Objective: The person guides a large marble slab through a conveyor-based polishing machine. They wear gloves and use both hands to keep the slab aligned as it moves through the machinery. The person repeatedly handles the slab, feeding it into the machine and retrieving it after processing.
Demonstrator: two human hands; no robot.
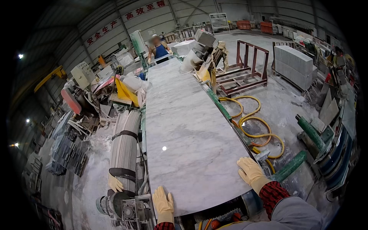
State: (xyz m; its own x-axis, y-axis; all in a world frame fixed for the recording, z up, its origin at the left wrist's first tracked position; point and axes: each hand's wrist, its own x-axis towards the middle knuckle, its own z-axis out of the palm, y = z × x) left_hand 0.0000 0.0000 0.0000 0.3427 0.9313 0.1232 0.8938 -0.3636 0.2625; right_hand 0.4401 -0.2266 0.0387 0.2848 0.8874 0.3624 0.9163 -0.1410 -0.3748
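A long white marble slab (184, 126) with grey veins runs away from me on a green-framed machine. My left hand (163, 202), in a cream rubber glove, lies at the slab's near left corner with its fingers stretched out. At the near right edge, my right hand (251, 172) rests in a matching glove, fingers flat on the stone and slightly apart. Neither hand is closed round anything. Red and black checked cuffs show at both wrists. A loose cream glove (115, 183) hangs beside the ribbed grey roll left of the slab.
A motor (115, 205) sits beside my left hand. Yellow hose (262, 136) loops across the floor at right, near a green cylinder (289, 166). A dark red metal rack (245, 69) and stacked pale blocks (293, 67) stand beyond. Another person (159, 50) in a blue apron is at the far end.
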